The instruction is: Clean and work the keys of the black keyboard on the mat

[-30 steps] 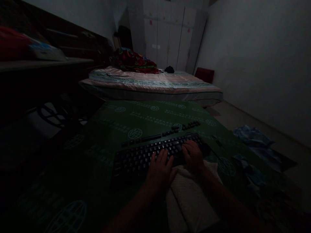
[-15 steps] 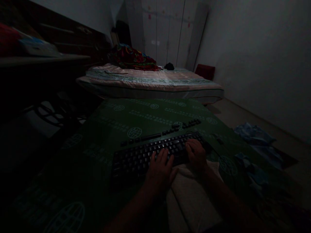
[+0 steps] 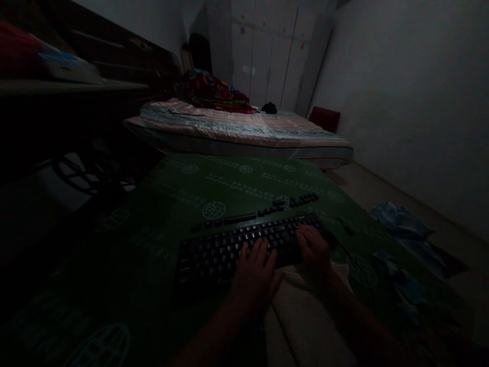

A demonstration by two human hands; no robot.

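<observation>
A black keyboard (image 3: 214,251) lies on the green surface in dim light. My left hand (image 3: 255,272) rests on its near edge, fingers stretched out and apart over the keys. At the keyboard's right part, my right hand (image 3: 314,250) is closed, thumb and fingers pressed together just above the keys. Whatever those fingertips pinch, if anything, is too dark and small to make out. Beyond the keyboard runs a row of loose black keycaps (image 3: 305,199), with a long space bar (image 3: 240,218) among them. A light cloth (image 3: 305,316) lies under my right wrist.
The green printed sheet (image 3: 153,204) covers the surface. Small dark pieces (image 3: 346,226) lie right of the keyboard, near its cable. Blue cloths (image 3: 401,219) lie at the right. Behind stands a bed (image 3: 244,137) with a red patterned blanket (image 3: 214,92); a dark sewing-machine-like stand (image 3: 76,173) is at left.
The view has shifted slightly, so everything sits a little further right and lower. Both hands keep nearly the same place and pose on the keyboard.
</observation>
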